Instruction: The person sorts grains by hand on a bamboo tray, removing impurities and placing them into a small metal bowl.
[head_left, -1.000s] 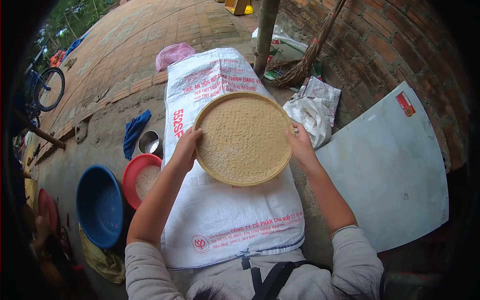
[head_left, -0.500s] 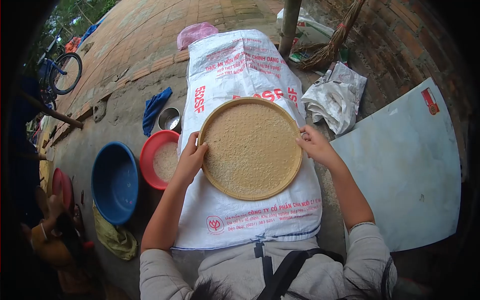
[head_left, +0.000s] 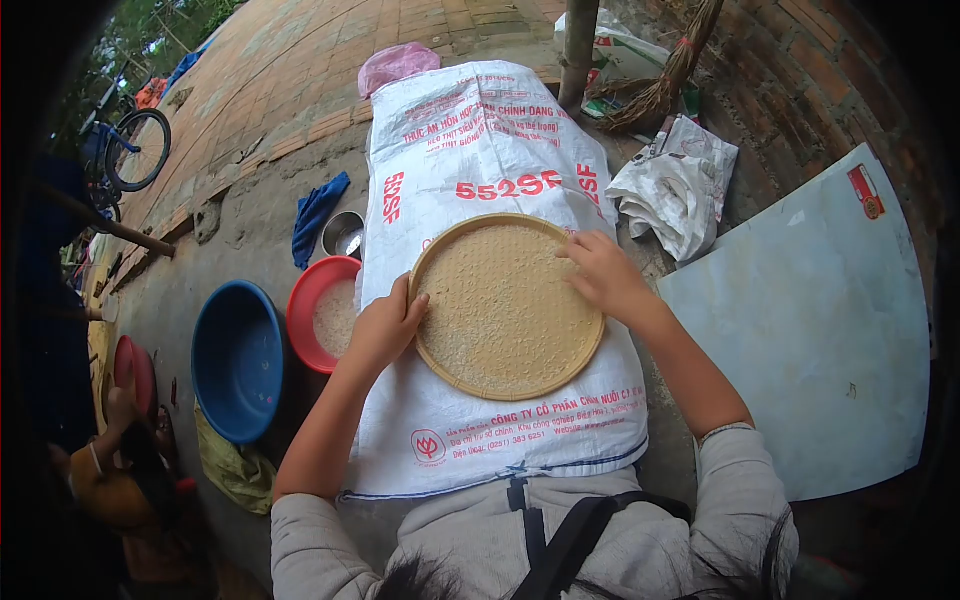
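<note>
A round woven bamboo winnowing tray (head_left: 500, 330) holds a thin scatter of pale rice grains, denser toward its lower left. My left hand (head_left: 390, 318) grips the left rim, thumb on top of the edge and fingers beneath. On the upper right, my right hand (head_left: 606, 272) reaches over the rim, its bent fingertips close together above the grains; whatever they pinch, if anything, is too small to make out. Under the tray a white sack with red print (head_left: 400, 420) lies across my lap.
At my left stand a red basin (head_left: 297, 318) with rice, a blue basin (head_left: 237, 365) and a metal bowl (head_left: 343, 236) near a blue cloth (head_left: 318, 222). A pale sheet (head_left: 800, 330) lies right, with crumpled sacks (head_left: 680, 190) beyond. Another person (head_left: 115, 480) sits at far left.
My right hand has let go of the right rim and moved inward over the tray's upper right. The tray sits slightly lower and to the right, still in my left hand.
</note>
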